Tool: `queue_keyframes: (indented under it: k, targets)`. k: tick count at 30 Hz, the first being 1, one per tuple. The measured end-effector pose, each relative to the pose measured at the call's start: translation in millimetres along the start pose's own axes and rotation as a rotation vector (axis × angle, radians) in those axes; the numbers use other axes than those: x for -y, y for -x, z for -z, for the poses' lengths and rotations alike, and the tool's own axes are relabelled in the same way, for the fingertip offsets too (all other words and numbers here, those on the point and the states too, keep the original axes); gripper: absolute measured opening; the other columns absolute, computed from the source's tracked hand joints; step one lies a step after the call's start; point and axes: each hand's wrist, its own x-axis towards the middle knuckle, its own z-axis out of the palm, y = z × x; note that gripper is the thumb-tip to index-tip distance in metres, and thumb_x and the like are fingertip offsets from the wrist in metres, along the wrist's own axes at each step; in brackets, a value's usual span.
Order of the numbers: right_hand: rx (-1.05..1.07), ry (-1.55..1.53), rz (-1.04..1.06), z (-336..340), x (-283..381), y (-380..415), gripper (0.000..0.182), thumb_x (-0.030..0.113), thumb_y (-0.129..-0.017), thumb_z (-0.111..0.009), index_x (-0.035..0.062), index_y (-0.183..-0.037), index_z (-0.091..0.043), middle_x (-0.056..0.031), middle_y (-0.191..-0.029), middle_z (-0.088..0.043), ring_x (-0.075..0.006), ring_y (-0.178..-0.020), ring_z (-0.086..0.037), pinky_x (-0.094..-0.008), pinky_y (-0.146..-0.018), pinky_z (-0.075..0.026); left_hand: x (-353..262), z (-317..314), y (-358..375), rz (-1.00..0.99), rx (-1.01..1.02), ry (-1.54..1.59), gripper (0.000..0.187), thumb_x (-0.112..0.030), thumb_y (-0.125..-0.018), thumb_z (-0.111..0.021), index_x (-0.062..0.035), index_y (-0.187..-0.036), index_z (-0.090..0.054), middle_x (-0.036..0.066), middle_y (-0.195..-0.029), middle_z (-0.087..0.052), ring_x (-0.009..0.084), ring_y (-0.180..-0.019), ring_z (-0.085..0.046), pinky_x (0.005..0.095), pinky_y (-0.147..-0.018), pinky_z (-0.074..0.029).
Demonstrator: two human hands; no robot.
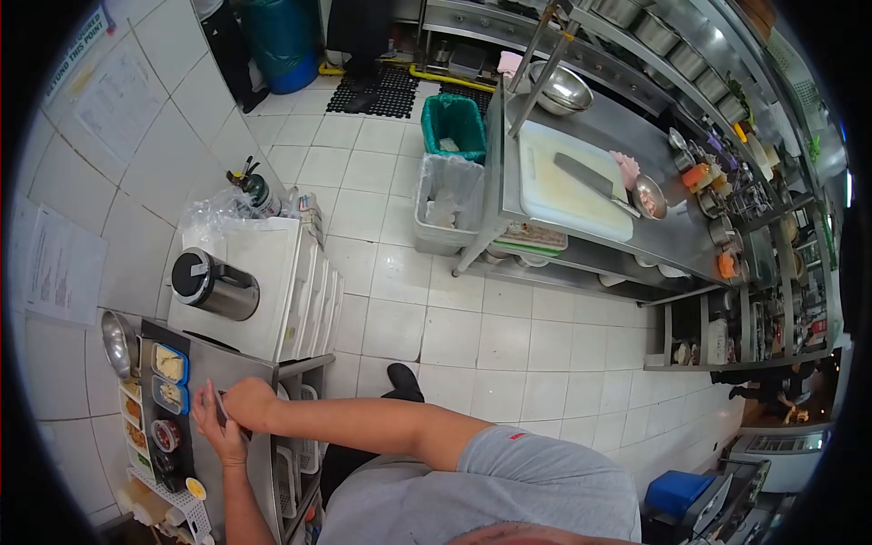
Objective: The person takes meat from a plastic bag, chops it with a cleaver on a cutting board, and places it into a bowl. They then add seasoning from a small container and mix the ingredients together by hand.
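Note:
My left hand (220, 434) and my right hand (249, 404) are close together over the steel counter (213, 365). The right is a closed fist against the left palm. The left has its fingers extended along something small between the hands, too hidden to name. Just beyond the fingers are two blue-rimmed containers, one with pale yellow food (169, 363) and one with pale pieces (170, 395). Near my left hand stands a round clear tub (165, 435) with dark red contents. A small yellow-topped container (195, 488) lies nearer the counter's lower end.
A metal bowl (121, 345) and a steel jug (215, 284) on a white drawer unit (289, 300) stand beside the counter. Across the tiled floor, a bench holds a white cutting board (554, 195) with a large knife (586, 174). Two bins (447, 195) stand by it.

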Motion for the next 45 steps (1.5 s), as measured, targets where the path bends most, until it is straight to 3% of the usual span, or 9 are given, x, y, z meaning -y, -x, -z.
queue_keyframes:
  k: [7, 9, 11, 19, 22, 24, 29, 39, 45]
  targets:
    - [-0.118, -0.079, -0.048, -30.1, -8.7, 0.1, 0.017, 0.024, -0.089, -0.077, 0.0079, -0.089, -0.084, -0.0192, -0.11, -0.082, -0.0368, -0.105, -0.08, -0.0475, -0.088, -0.064, 10.2, 1.3, 3.5, -0.013, -0.014, -0.014, 0.084, -0.042, -0.083, -0.069, -0.0073, -0.159, -0.065, 0.029, -0.154, -0.059, 0.0447, -0.146, -0.052, 0.0563, -0.124, -0.039]
    - [-0.476, -0.188, 0.044, -44.9, -12.3, 1.4, 0.016, 0.023, -0.085, -0.079, 0.0081, -0.09, -0.082, -0.0216, -0.117, -0.075, -0.0412, -0.117, -0.071, -0.0504, -0.095, -0.059, 31.3, -9.1, 8.4, -0.035, -0.047, 0.1, 0.084, -0.038, -0.081, -0.073, -0.0083, -0.158, -0.066, 0.029, -0.155, -0.057, 0.0452, -0.147, -0.051, 0.0555, -0.125, -0.038]
    - [-0.231, -0.416, -0.014, -13.8, -5.3, 8.5, 0.014, 0.016, -0.086, -0.077, 0.0064, -0.095, -0.082, -0.0228, -0.119, -0.066, -0.0422, -0.123, -0.06, -0.0519, -0.104, -0.051, 16.7, 0.7, 7.9, 0.023, -0.03, -0.001, 0.084, -0.036, -0.078, -0.077, -0.0129, -0.158, -0.067, 0.027, -0.156, -0.055, 0.0447, -0.15, -0.048, 0.0598, -0.126, -0.033]
    - [-0.466, -0.796, 0.019, -32.0, -8.6, -2.8, 0.02, 0.021, -0.102, -0.076, 0.0032, -0.107, -0.084, -0.013, -0.103, -0.071, -0.0304, -0.096, -0.067, -0.0404, -0.086, -0.055, -8.8, 20.5, 11.4, 0.142, -0.044, -0.042, 0.085, -0.045, -0.076, -0.082, -0.0214, -0.157, -0.069, 0.02, -0.157, -0.055, 0.0428, -0.15, -0.046, 0.0636, -0.122, -0.029]
    - [-0.288, -0.963, -0.212, -20.0, -8.2, 10.9, 0.023, 0.022, -0.109, -0.071, 0.0019, -0.112, -0.081, -0.0078, -0.092, -0.074, -0.0228, -0.08, -0.069, -0.0368, -0.074, -0.055, -3.5, 20.9, 23.2, 0.15, -0.069, -0.024, 0.084, -0.041, -0.075, -0.084, -0.0233, -0.156, -0.069, 0.02, -0.157, -0.055, 0.0426, -0.15, -0.045, 0.0636, -0.122, -0.029]
    - [-0.139, -1.394, -0.321, -5.6, -16.3, 8.7, 0.026, 0.025, -0.115, -0.065, 0.0022, -0.11, -0.077, -0.0015, -0.09, -0.071, -0.0152, -0.074, -0.067, -0.0323, -0.068, -0.055, -5.1, 24.7, 15.2, 0.146, -0.083, -0.085, 0.081, -0.04, -0.076, -0.086, -0.0251, -0.155, -0.07, 0.019, -0.158, -0.055, 0.0413, -0.15, -0.046, 0.0633, -0.121, -0.03]
    - [0.013, -1.543, -0.301, 17.6, -30.9, 25.4, 0.028, 0.036, -0.117, -0.063, 0.0096, -0.114, -0.071, 0.0005, -0.092, -0.072, -0.0101, -0.078, -0.067, -0.0284, -0.071, -0.058, -13.3, 22.2, 10.0, 0.146, -0.06, -0.134, 0.079, -0.044, -0.08, -0.087, -0.0257, -0.154, -0.071, 0.019, -0.158, -0.055, 0.0411, -0.15, -0.046, 0.0639, -0.12, -0.033]
    - [-0.193, -1.924, -0.28, 79.6, 34.0, 7.0, 0.035, 0.021, -0.115, -0.046, -0.003, -0.123, -0.071, -0.0142, -0.11, -0.079, -0.0236, -0.098, -0.08, -0.0356, -0.093, -0.068, 2.7, 41.3, 8.9, 0.086, 0.045, -0.203, 0.084, -0.049, -0.08, -0.088, -0.0286, -0.158, -0.067, 0.019, -0.165, -0.05, 0.0394, -0.156, -0.041, 0.0688, -0.122, -0.029]
    - [-0.299, -1.985, -0.296, 96.5, 73.3, 16.9, 0.047, 0.027, -0.117, -0.037, -0.0069, -0.125, -0.069, -0.0194, -0.119, -0.077, -0.0302, -0.108, -0.08, -0.0384, -0.098, -0.068, 6.4, 48.9, 5.2, 0.045, 0.085, -0.231, 0.086, -0.051, -0.079, -0.084, -0.0262, -0.159, -0.066, 0.019, -0.163, -0.051, 0.0403, -0.154, -0.04, 0.0699, -0.123, -0.028]
